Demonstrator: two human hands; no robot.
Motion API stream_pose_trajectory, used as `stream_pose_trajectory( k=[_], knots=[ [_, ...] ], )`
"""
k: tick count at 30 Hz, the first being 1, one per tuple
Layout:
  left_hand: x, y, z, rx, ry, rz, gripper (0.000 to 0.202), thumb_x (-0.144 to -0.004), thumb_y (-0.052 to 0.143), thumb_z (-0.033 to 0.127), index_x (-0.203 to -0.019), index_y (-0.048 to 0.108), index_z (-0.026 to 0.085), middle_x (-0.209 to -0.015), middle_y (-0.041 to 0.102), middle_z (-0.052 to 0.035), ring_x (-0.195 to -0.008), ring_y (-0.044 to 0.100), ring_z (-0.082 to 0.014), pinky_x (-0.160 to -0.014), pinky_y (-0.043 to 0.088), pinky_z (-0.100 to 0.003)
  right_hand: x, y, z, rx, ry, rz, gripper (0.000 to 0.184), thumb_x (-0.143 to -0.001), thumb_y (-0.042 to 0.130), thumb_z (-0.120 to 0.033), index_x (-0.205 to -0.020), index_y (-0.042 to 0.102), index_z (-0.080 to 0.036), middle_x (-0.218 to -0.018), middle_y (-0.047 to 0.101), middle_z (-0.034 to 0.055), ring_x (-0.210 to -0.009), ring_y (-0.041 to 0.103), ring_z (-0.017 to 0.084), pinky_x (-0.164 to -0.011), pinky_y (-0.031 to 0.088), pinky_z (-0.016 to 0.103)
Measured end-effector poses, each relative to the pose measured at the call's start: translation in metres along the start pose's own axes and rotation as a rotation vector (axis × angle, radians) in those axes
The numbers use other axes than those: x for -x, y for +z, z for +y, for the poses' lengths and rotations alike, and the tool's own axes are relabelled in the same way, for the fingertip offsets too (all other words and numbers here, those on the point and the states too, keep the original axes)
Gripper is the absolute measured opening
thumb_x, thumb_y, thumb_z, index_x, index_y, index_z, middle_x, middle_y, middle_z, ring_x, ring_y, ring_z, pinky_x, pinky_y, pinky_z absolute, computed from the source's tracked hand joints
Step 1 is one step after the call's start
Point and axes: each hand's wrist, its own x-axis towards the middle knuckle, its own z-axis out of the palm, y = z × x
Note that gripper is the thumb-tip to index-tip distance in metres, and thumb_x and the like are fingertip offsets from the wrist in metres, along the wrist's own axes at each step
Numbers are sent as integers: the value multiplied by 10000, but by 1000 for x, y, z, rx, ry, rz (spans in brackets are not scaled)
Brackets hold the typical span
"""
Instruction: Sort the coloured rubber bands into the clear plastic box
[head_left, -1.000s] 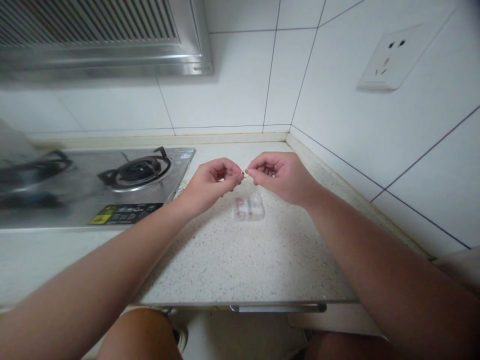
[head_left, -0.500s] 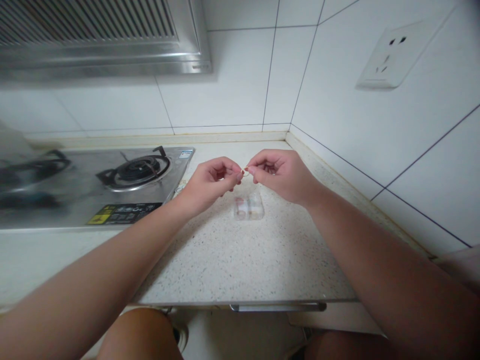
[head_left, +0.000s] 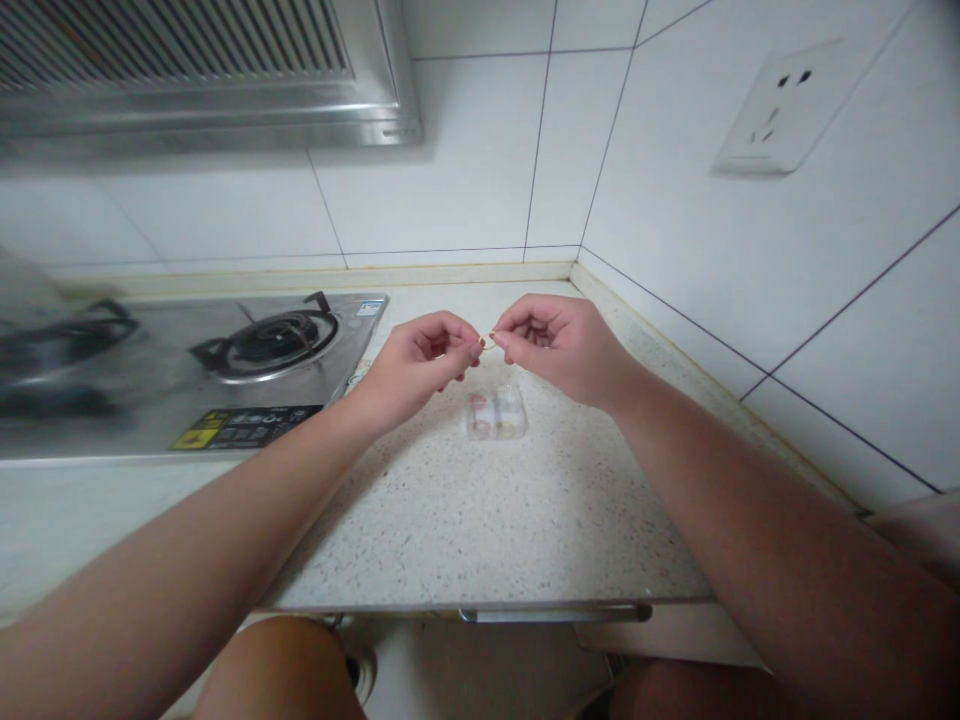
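Note:
A thin yellowish band (head_left: pixel 489 347), perhaps a rubber band, spans the small gap between my fingertips; its exact kind is too small to make out. My left hand (head_left: pixel 427 362) pinches one end between thumb and forefinger. From the other side, my right hand (head_left: pixel 561 345) pinches it the same way, with its remaining fingers curled in. Below both hands, a small clear plastic box (head_left: pixel 496 413) with compartments rests on the speckled countertop (head_left: pixel 510 520). Some reddish and yellowish small items show inside it, blurred.
A steel gas stove (head_left: pixel 352 350) with a black burner (head_left: pixel 274 340) lies to the left. Over it hangs a range hood (head_left: pixel 360 115). White tiled walls meet at the back corner, with a socket (head_left: pixel 780 110) on the right. A metal handle (head_left: pixel 555 614) sits under the counter's front edge.
The fingertips have moved slightly apart, and more of the thin yellowish band shows between them. The plastic box has stayed in place.

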Motion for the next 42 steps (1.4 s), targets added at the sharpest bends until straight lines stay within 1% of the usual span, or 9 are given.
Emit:
stream_pose_trajectory(
  k=[9,16,21,24,42],
  knots=[
    [0,0,0,14,7,-11,224,-774,800,323,-819,657,157,-701,655,-9,-558,546,-81,-471,418,-192,0,0,0,-34,10,-5,172,-855,733,-323,-848,684,-158,-703,659,17,-621,558,114,-554,431,251],
    [0,1,-1,14,6,-7,233,-759,817,318,-813,659,156,-698,648,-6,-557,546,-80,-470,416,-195,0,0,0,-55,11,-6,162,-830,759,-297,-842,673,-160,-709,654,12,-623,555,112,-556,430,251],
    [0,1,-1,10,0,-9,247,-755,817,335,-802,654,155,-701,647,-9,-552,538,-80,-470,414,-199,0,1,0,-52,9,3,177,-828,764,-313,-834,665,-166,-703,637,3,-617,544,110,-554,425,253],
    [0,1,-1,9,10,-9,254,-748,826,339,-799,656,157,-697,641,-3,-551,536,-80,-476,417,-203,0,1,1,-59,9,1,201,-804,791,-319,-831,662,-168,-703,634,0,-617,542,111,-551,422,252],
    [0,-2,-6,-13,13,-41,218,-799,803,326,-826,668,158,-688,623,8,-541,517,-70,-484,403,-201,1,2,1,-65,11,-1,230,-783,816,-289,-811,620,-172,-687,594,-18,-605,516,100,-542,402,247]
  ],
)
